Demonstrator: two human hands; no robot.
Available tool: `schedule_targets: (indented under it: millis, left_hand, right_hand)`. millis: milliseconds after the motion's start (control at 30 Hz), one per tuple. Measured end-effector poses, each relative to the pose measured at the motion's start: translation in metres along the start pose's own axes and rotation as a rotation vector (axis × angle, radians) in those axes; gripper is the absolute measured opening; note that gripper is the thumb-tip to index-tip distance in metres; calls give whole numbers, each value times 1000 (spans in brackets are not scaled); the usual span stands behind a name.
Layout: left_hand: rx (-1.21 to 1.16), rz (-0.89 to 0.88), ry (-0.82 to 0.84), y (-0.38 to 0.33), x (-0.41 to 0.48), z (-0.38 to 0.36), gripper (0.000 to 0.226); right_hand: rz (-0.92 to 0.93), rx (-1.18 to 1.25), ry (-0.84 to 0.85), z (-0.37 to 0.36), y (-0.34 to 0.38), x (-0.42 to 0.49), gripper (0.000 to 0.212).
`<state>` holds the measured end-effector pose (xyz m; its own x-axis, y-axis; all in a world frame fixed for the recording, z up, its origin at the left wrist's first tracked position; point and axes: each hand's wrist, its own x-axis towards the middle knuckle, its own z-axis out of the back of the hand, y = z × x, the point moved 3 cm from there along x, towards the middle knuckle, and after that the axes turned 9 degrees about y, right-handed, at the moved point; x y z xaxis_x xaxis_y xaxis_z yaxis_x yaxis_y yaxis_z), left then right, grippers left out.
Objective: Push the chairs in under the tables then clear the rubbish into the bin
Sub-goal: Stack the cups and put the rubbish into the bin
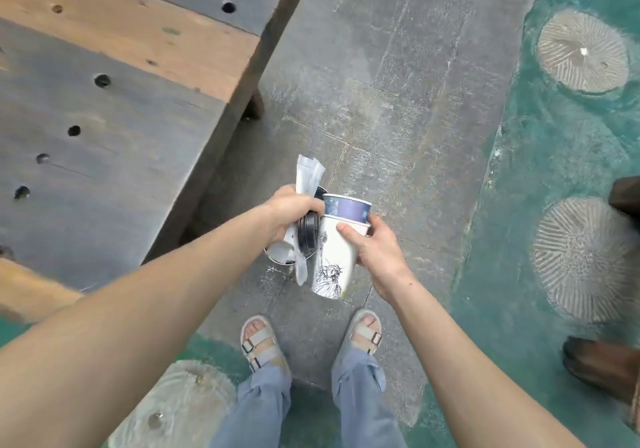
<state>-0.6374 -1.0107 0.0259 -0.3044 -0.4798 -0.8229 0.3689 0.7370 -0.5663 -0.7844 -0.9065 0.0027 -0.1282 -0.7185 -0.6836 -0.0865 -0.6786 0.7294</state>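
My right hand (377, 247) grips a white paper cup (330, 264) printed with a statue drawing, and a purple cup (348, 207) is nested inside it. My left hand (291, 210) is closed around black cup lids (308, 231), a crumpled white wrapper (308, 172) and a white utensil (301, 269) that hangs down. A small round container (278, 252) shows under the left hand. Both hands are held together above the grey floor, just right of the wooden table (104, 108). No bin is in view.
The plank table with dark holes fills the upper left; its leg (254, 105) stands on the grey paving (381, 84). Green painted floor with round ribbed discs (583, 51) lies to the right. Brown wooden pieces (602, 364) sit at the right edge. My sandalled feet (258, 342) are below.
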Motion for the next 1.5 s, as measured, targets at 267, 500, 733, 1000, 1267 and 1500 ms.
schedule_targets:
  millis: [267,500,733,1000,1267,1500]
  left_hand:
    - [54,103,-35,88,144,26,37]
    - [89,113,-115,126,209,48,38]
    - [248,64,-124,142,255,73,34]
    - [544,55,-204,169,281,70,38]
    - [718,74,-289,179,294,63,59]
    - [567,83,-259,185,296,65,40]
  right_hand:
    - [-119,29,99,-18,-118,145,46]
    - [-152,36,83,-33,-146,211,42]
    - [-151,-8,-63,-52,-149,257,42]
    - [-309,-337,-158,-83,-163,289,63]
    - [-465,-206,-122,-94,-162,311,56]
    - [-398,-173,-96,-98,-168,300,50]
